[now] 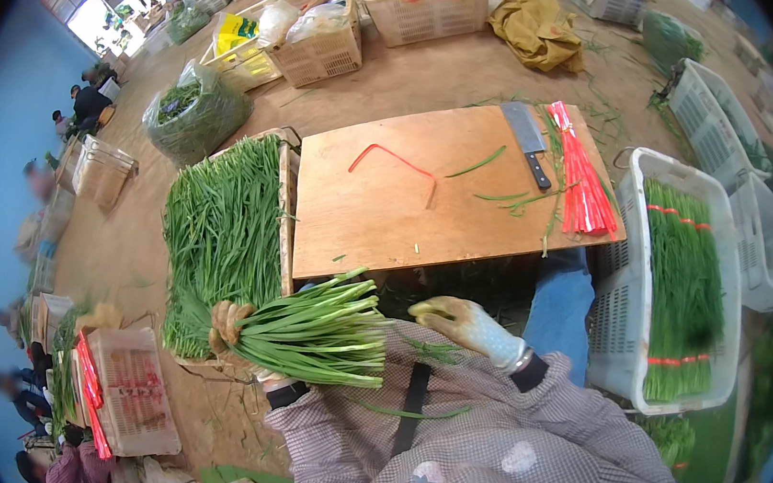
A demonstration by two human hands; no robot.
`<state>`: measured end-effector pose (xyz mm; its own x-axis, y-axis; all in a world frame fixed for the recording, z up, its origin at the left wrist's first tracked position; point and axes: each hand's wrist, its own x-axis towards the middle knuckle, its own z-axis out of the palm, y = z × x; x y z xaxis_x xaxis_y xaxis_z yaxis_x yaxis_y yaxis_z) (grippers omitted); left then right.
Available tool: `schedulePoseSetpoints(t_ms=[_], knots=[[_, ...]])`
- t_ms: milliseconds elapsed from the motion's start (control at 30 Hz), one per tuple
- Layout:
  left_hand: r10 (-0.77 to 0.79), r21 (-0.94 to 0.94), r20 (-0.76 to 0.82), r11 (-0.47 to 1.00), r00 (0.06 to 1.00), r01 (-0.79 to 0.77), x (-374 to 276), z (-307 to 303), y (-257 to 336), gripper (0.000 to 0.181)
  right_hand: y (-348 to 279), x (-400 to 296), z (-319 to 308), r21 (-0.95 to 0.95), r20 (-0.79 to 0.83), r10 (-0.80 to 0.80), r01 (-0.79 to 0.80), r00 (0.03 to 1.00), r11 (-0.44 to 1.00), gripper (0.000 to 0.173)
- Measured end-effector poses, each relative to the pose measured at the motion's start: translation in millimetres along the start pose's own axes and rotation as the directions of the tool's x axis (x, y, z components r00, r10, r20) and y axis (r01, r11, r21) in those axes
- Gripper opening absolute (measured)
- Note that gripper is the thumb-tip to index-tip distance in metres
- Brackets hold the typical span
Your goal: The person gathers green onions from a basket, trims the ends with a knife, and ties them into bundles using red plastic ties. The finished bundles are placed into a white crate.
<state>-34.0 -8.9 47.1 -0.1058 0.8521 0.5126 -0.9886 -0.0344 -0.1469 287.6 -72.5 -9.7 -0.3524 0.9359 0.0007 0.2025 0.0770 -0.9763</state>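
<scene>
My gloved left hand (229, 327) grips a thick bunch of long green stalks, likely garlic chives (318, 337), their pale cut ends pointing right. Under and beyond that hand stands a crate of loose chives (224, 218). My gloved right hand (465, 322) is empty, fingers apart, in front of my checked apron just right of the stalk ends. Before me lies a wooden board (370, 222) with a bent red tie strip (394, 157) on it. A cleaver (526, 141) with a black handle rests at its right, beside a bundle of red tie strips (578, 182).
Right of the board, a white plastic crate (639, 268) holds chives bound with red strips. Beyond the board are a plastic bag of greens (197, 113), several crates (427, 8) and a brown cloth (538, 31). Other people sit along the left wall.
</scene>
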Motion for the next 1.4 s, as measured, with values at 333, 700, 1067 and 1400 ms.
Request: schedulePoseSetpoints(t_ms=[333,700,1067,1400], knots=[[-0.004,-0.002,0.088,1.0,0.996,0.004,-3,-3,-5,0.02,-3,1,-3,0.338,-0.046,0.276,-0.245,0.96,0.909,0.019],[-0.115,0.103,0.144,0.989,0.983,0.101,-3,2,-5,0.017,-40,8,-34,-0.322,-0.122,-0.169,0.122,0.978,0.939,0.059],[-0.111,0.061,-0.02,0.992,0.994,0.112,26,-41,-63,0.021,-35,35,53,0.119,0.24,-0.188,0.164,0.952,0.979,0.134],[-0.089,-0.002,-0.027,0.996,0.996,0.089,26,-75,-70,0.025,-10,44,59,0.465,0.338,0.13,-0.285,0.932,0.838,0.079]])
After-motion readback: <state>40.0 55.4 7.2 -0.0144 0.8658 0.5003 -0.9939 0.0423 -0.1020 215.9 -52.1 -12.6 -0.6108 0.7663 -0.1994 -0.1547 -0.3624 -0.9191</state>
